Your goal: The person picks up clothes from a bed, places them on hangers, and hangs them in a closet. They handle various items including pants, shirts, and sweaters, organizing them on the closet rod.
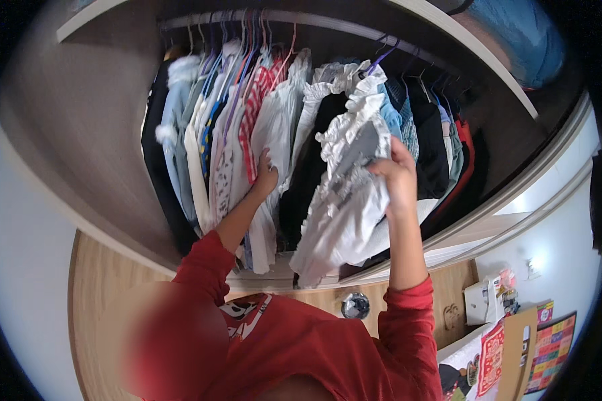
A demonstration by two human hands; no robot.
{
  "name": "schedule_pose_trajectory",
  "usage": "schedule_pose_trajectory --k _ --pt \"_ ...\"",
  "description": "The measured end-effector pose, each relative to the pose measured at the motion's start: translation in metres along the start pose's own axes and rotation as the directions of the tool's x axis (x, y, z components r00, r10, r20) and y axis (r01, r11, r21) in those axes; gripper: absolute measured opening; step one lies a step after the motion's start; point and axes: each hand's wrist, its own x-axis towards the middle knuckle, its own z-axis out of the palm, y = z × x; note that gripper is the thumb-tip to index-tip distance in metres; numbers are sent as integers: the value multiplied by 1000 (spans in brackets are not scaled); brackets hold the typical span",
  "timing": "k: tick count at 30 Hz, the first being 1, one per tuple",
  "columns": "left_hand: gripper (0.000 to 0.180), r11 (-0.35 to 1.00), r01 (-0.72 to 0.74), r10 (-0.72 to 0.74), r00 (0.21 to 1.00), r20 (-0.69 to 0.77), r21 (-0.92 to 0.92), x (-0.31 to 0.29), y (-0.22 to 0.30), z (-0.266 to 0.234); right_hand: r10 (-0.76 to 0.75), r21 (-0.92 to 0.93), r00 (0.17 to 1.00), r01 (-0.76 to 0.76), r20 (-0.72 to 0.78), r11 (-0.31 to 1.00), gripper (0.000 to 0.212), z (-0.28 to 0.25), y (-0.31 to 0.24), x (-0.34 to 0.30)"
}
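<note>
Light wood floor (110, 284), pale wall (27, 220)

Inside an open wardrobe, garments hang from a curved-looking rail (314, 21). The person's right grip (397, 179) pinches the side of a ruffle-trimmed white garment (344, 224) on a purple hanger (383, 57). The left grip (266, 175) is at a plain white garment (274, 120), beside a red-and-white gingham garment (253, 117). Below, a small waste bin (355, 305) stands on the wooden floor (114, 274).

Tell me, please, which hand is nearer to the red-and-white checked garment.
Left. The left hand is just beside the lower part of the checked garment; I cannot tell if they touch. The right hand is farther to the right, holding the white ruffled garment.
</note>
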Motion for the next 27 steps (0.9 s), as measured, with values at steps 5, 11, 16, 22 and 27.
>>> schedule_pose_trajectory --k 5,11,16,22,27 --pt "56 998 29 -24 996 87 -57 -15 -13 -12 -147 -177 986 132 -76 975 31 22 13 45" --pt "49 993 119 -109 954 280 -16 -6 -20 2 -98 -406 995 84 -13 910 26 4 83 114" --pt "25 999 46 -19 755 655 -24 -39 -7 -7 -48 -530 995 -5 -86 848 22 2 79 127" --pt "22 998 57 -38 674 738 0 -55 -4 -3 -104 -702 988 153 113 695 43 -1 126 120" --pt "25 929 -185 -161 578 800 320 -55 -9 -12 -53 -530 921 268 385 804 48 -3 160 150"
